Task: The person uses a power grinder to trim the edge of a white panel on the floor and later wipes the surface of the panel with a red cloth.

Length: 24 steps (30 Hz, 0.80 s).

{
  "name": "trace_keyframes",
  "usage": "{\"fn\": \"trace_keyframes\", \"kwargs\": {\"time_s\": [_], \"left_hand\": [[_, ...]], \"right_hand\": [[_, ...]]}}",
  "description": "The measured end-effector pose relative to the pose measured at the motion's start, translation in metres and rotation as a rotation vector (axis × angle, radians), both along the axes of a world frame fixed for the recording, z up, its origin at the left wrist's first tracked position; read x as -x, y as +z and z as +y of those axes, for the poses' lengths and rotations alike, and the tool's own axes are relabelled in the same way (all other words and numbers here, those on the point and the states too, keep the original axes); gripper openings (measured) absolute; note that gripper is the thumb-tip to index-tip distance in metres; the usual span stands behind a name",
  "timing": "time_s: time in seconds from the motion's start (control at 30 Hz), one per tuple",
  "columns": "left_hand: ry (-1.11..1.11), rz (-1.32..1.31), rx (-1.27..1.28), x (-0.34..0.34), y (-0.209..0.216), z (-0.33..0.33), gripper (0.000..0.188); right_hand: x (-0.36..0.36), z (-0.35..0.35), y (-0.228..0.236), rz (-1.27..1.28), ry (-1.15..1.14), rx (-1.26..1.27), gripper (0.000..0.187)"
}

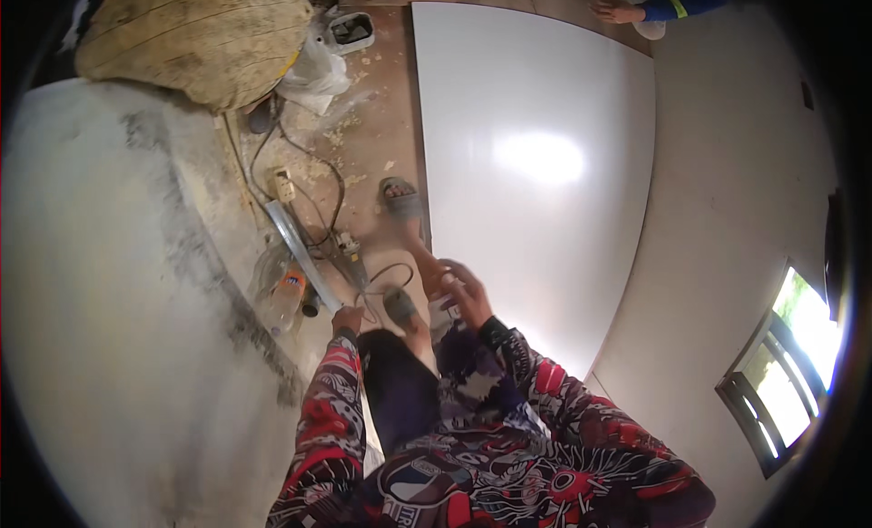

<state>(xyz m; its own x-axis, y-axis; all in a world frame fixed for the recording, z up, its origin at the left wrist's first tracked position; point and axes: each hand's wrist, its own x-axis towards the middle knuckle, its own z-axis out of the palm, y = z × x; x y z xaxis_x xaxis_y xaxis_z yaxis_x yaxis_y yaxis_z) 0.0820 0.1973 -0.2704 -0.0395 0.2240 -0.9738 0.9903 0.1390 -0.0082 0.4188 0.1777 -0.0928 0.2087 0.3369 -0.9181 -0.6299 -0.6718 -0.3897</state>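
Note:
My left hand [347,321] is closed around the near end of a long silvery metal bar [302,256]. The bar slants away to the far left, above the cluttered floor. Beside my leg, close to the edge of a large glossy white panel [536,101], is my right hand [466,296]. Its fingers are partly spread and curved, and I see nothing held in them. The panel lies on the brown floor to the right of my sandalled foot [400,194].
A power tool [348,248] with a looping cord, a socket block [283,184] and a plastic bottle [289,296] lie left of my feet. Farther off are a plastic bag [318,71] and a stained yellowish sheet [195,42]. Another person's hand [618,11] shows beyond the panel.

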Motion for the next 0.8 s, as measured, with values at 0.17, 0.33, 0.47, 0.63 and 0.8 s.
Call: {"fn": "trace_keyframes", "kwargs": {"time_s": [0.17,0.33,0.47,0.63,0.8], "left_hand": [[0.081,-0.014,0.088,-0.031,-0.158,0.041,0.062],[0.412,-0.015,-0.433,0.021,-0.269,0.009,0.106],[0.409,0.125,-0.376,-0.004,-0.334,0.006,0.115],[0.478,0.349,-0.65,-0.03,-0.358,0.032,0.1],[0.369,0.35,-0.499,-0.038,-0.319,0.055,0.066]], "right_hand": [[0.022,0.059,-0.126,0.174,-0.116,-0.129,0.046],[0.005,0.107,-0.139,-0.044,0.271,-0.254,0.05],[-0.003,0.108,-0.149,0.021,0.136,-0.155,0.054],[0.0,0.111,-0.151,0.044,0.207,-0.128,0.055],[0.004,0.109,-0.154,0.062,0.232,-0.18,0.05]]}}
